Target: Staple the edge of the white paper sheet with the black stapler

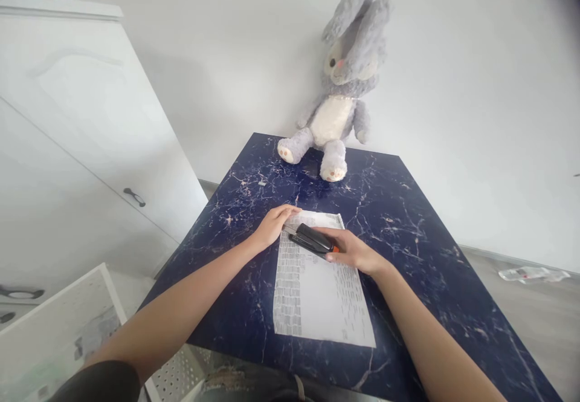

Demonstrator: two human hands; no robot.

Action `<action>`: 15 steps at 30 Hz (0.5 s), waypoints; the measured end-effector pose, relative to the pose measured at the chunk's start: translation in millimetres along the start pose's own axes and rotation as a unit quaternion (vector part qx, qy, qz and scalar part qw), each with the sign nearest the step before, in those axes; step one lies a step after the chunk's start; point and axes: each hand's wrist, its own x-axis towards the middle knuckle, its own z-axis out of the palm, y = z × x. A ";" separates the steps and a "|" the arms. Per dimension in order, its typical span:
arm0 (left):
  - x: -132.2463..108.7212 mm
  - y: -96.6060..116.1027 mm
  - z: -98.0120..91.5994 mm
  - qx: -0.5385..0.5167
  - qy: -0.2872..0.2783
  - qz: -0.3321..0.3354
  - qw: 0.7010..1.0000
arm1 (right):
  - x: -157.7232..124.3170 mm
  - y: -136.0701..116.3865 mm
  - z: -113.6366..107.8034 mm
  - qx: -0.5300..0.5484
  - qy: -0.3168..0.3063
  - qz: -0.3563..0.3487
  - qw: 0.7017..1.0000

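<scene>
A printed sheet of paper (319, 305), possibly a stack, lies on the dark blue marble-patterned table. At its upper left corner my left hand (273, 225) grips the edge, fingers stretched along the top. A black stapler (312, 239) with an orange part at its rear sits slantwise over the upper part of the paper. My right hand (356, 251) is closed around the stapler's rear end, thumb on the near side. The stapler's front points toward the upper left corner, close to my left fingers. Whether its jaws touch the paper I cannot tell.
A grey plush rabbit (333, 118) sits at the table's back (380, 166) against the wall. A tiny pale object (261, 183) lies left of it. A white cabinet (90, 118) and a white bin (106, 281) stand at left. Clear plastic packaging (532, 274) lies on the floor at right.
</scene>
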 end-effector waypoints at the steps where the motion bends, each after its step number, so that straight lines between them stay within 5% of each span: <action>1: -0.3 1.5 0.5 -0.010 0.005 -0.004 1.000 | 1.0 -1.1 5.8 -0.039 0.026 -0.003 0.999; 5: -3.8 8.8 4.3 -0.079 0.082 -0.006 0.993 | 4.4 -2.0 30.4 -0.200 0.146 -0.040 0.968; 8: -10.3 14.6 10.2 -0.203 0.126 -0.054 0.970 | 4.4 -3.8 40.8 -0.333 0.211 -0.118 0.911; 11: -17.6 18.3 17.6 -0.279 0.044 -0.114 0.952 | 3.3 -10.7 43.6 -0.438 0.199 -0.153 0.863; 15: -21.3 16.7 22.0 -0.273 -0.006 -0.123 0.954 | 3.2 -16.1 43.3 -0.477 0.171 -0.155 0.848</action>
